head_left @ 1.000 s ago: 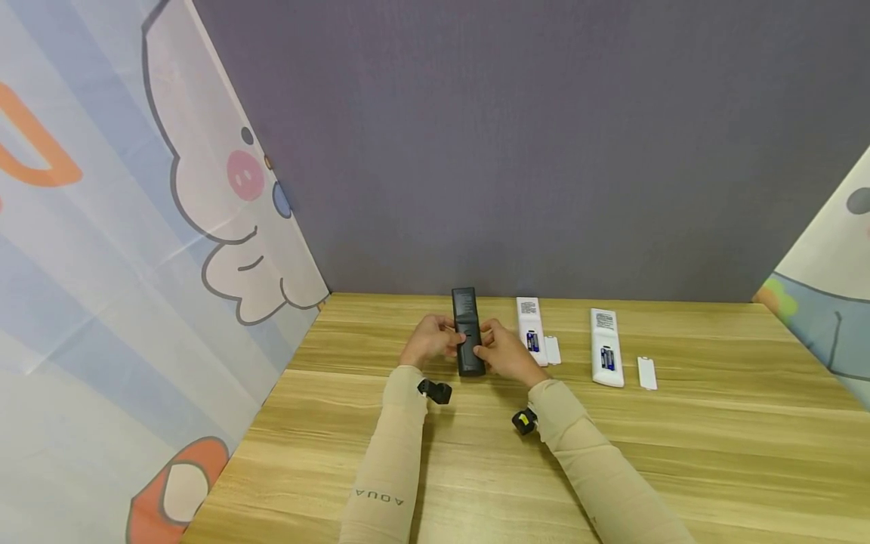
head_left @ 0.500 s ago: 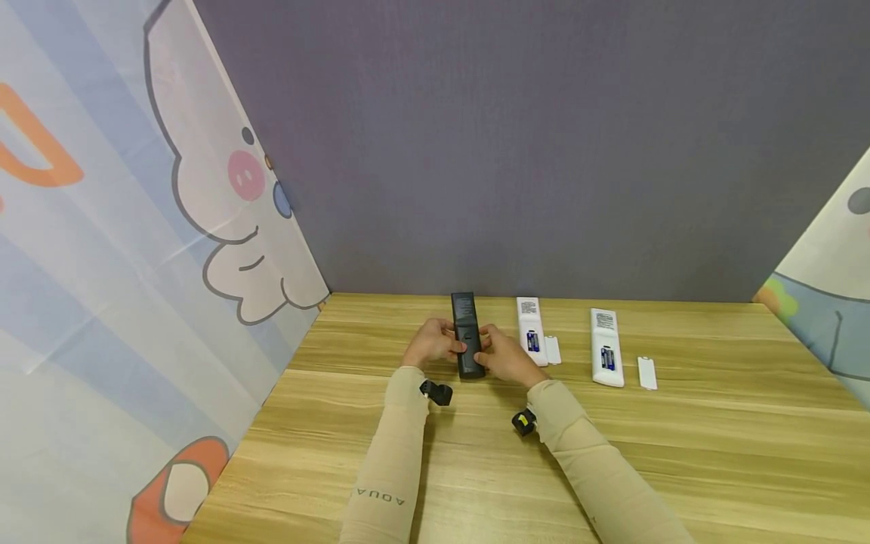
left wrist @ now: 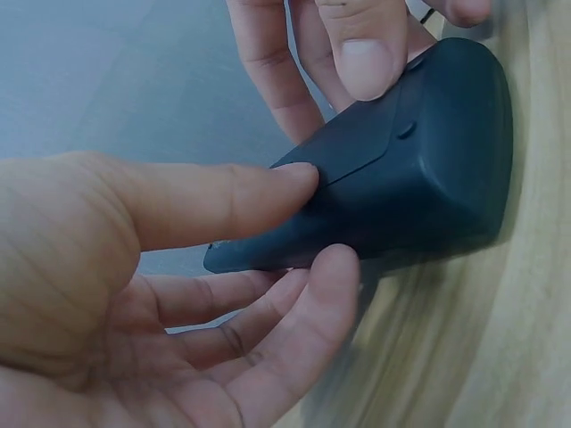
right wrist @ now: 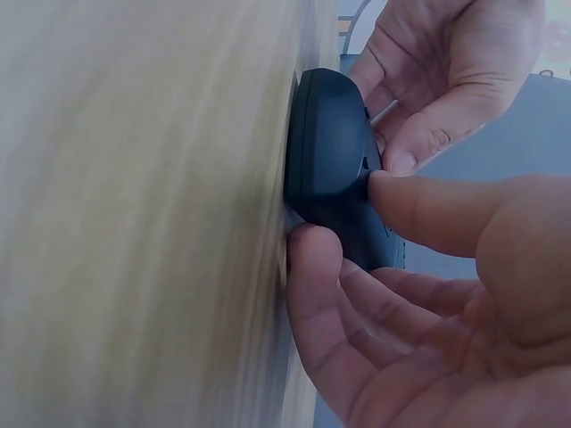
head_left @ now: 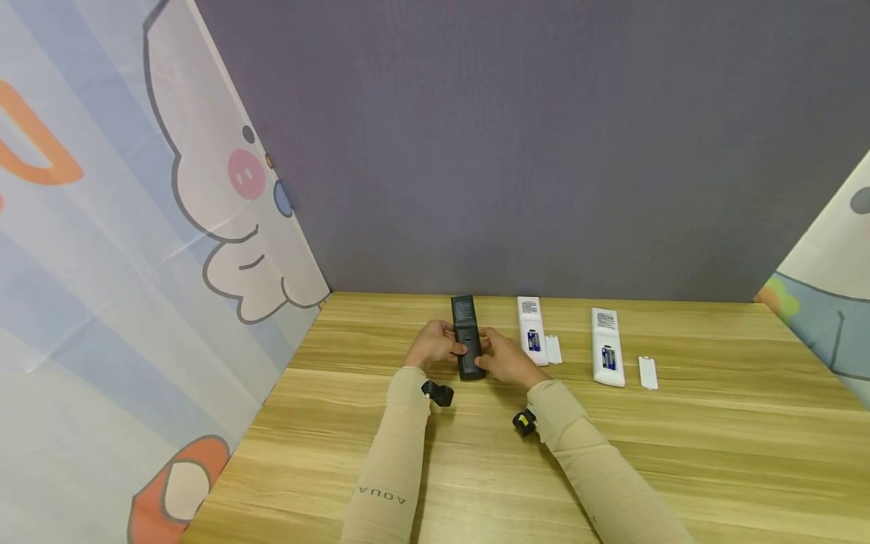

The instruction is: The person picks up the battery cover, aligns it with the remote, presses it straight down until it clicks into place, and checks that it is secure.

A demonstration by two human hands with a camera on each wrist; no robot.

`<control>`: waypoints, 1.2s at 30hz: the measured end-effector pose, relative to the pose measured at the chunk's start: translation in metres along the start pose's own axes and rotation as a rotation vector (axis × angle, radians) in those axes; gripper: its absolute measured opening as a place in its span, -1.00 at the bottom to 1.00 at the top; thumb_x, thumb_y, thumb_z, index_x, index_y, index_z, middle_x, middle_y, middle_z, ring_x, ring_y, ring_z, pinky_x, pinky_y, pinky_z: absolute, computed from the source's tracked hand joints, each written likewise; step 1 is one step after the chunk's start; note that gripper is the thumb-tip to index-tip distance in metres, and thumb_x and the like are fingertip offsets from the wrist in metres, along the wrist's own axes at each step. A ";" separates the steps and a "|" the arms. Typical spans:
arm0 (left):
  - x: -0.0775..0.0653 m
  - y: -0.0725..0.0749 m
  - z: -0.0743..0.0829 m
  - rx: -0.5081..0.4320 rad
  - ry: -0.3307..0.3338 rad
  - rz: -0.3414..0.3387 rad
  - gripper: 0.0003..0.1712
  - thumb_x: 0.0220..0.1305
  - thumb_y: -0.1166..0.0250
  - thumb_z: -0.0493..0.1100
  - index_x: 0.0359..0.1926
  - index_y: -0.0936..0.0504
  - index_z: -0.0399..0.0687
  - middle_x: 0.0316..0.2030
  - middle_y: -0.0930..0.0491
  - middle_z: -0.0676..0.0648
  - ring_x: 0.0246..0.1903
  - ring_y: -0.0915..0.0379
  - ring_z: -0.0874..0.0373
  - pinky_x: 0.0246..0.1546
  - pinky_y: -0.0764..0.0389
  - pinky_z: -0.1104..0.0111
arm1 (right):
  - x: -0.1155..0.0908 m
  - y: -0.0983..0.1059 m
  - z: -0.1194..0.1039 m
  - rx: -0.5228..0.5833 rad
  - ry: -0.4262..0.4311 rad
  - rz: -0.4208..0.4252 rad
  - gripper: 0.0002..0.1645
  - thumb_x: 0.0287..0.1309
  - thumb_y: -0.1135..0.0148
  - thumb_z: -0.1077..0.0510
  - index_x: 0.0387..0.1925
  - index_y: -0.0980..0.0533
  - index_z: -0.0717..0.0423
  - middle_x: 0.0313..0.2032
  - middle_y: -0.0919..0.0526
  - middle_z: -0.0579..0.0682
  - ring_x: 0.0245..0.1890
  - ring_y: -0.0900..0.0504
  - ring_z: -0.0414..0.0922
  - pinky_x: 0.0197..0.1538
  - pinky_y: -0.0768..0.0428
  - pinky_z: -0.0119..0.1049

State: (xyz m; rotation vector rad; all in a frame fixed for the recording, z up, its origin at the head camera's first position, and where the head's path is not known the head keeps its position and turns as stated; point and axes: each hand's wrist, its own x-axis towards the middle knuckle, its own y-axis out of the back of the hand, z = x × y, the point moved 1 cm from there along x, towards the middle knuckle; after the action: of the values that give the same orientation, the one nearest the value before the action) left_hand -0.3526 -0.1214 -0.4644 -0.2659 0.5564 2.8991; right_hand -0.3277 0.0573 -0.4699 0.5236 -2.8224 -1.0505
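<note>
A black remote control (head_left: 467,332), back side up, lies close over the table with its battery cover (left wrist: 357,147) in place. My left hand (head_left: 431,344) grips its left side, thumb on the back and fingers along the edge. From the right, my right hand (head_left: 506,357) holds the lower part, its thumb pressing on the cover near the bottom end. In the right wrist view the remote's rounded end (right wrist: 326,134) faces the camera, and my right fingertips sit at its lower edge.
To the right lie two white remotes, one nearer (head_left: 529,317) and one farther (head_left: 604,332), each with blue batteries showing. Beside them are loose white battery covers, one (head_left: 553,350) by the nearer remote and another (head_left: 648,373) farther right. A grey panel (head_left: 530,151) rises behind the table (head_left: 476,468).
The black remote has come slightly toward me and down, its far end lower in view. Both hands keep hold of it and have shifted slightly with it.
</note>
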 end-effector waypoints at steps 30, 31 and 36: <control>-0.004 -0.003 0.003 0.080 0.027 0.069 -0.41 0.21 -0.44 -0.39 0.26 -0.51 -0.43 -0.08 -0.71 -0.30 -0.24 -0.73 0.00 -0.22 -0.76 0.27 | 0.004 -0.005 0.003 -0.065 -0.016 0.005 -0.31 0.40 -0.26 0.19 0.47 -0.30 0.27 0.24 -0.57 0.28 0.17 -0.61 0.09 0.19 -0.61 -0.02; -0.004 -0.003 0.003 0.081 0.029 0.071 -0.40 0.21 -0.44 -0.39 0.27 -0.51 -0.43 -0.07 -0.71 -0.30 -0.23 -0.72 -0.01 -0.22 -0.76 0.27 | 0.004 -0.005 0.003 -0.062 -0.014 0.004 -0.31 0.40 -0.26 0.19 0.46 -0.30 0.27 0.24 -0.56 0.28 0.16 -0.61 0.10 0.17 -0.63 -0.04; -0.006 -0.003 0.005 0.108 0.036 0.078 -0.37 0.22 -0.44 -0.39 0.29 -0.49 -0.43 -0.05 -0.69 -0.31 -0.26 -0.73 -0.02 -0.23 -0.75 0.28 | 0.004 -0.007 0.004 -0.055 0.017 0.014 -0.35 0.39 -0.26 0.24 0.42 -0.34 0.33 0.19 -0.56 0.30 0.11 -0.62 0.11 0.08 -0.66 -0.08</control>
State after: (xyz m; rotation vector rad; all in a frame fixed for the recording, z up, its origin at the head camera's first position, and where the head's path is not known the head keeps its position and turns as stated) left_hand -0.3467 -0.1172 -0.4599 -0.2872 0.7422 2.9313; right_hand -0.3302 0.0536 -0.4774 0.5051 -2.7691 -1.1124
